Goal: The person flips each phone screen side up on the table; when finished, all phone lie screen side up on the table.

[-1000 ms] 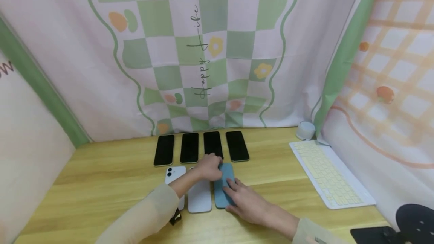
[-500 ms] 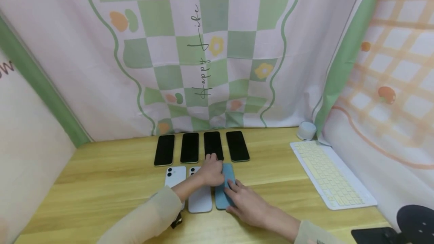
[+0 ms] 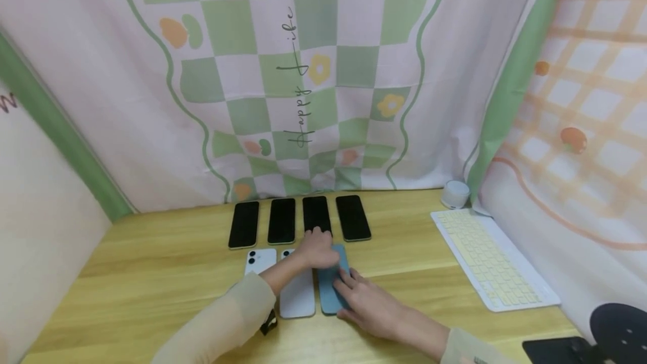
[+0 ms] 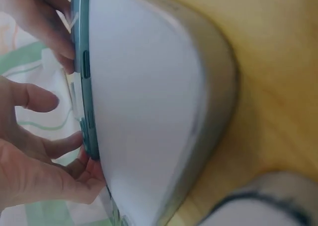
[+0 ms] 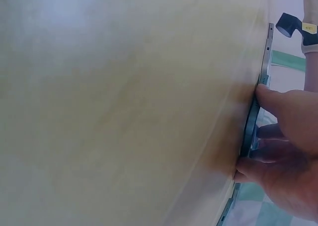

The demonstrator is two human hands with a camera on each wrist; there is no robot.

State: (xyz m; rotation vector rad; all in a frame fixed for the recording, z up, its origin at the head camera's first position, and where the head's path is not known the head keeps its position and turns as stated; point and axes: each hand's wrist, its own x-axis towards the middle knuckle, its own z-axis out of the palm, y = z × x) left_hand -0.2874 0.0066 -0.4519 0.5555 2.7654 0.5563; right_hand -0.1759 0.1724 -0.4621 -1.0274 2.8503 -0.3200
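Note:
A blue smartphone [image 3: 331,302] lies back up on the table, rightmost in the front row. My left hand [image 3: 315,247] reaches across a white phone and holds the blue one by its top end; its curled fingertips show there in the left wrist view. Along the right side, my right hand [image 3: 371,305] grips the phone's edge, thumb near the bottom corner and fingers over the back. The right wrist view shows that hand [image 5: 293,136] on the thin dark edge. Left of the blue phone lie a pale white phone [image 3: 297,296] and another white phone [image 3: 261,258], partly under my forearm.
Several black-screened phones, including a rightmost one [image 3: 353,218], form a back row before the patterned curtain [image 3: 313,72]. A keyboard [image 3: 492,263] and a small white cylinder [image 3: 455,194] stand at the right. A black round object [image 3: 622,330] fills the lower right corner.
My left hand has shifted slightly right along the blue phone's top end, uncovering more of the middle white phone's cameras. The blue phone's lower end sits slightly nearer me. My right hand stays on its side.

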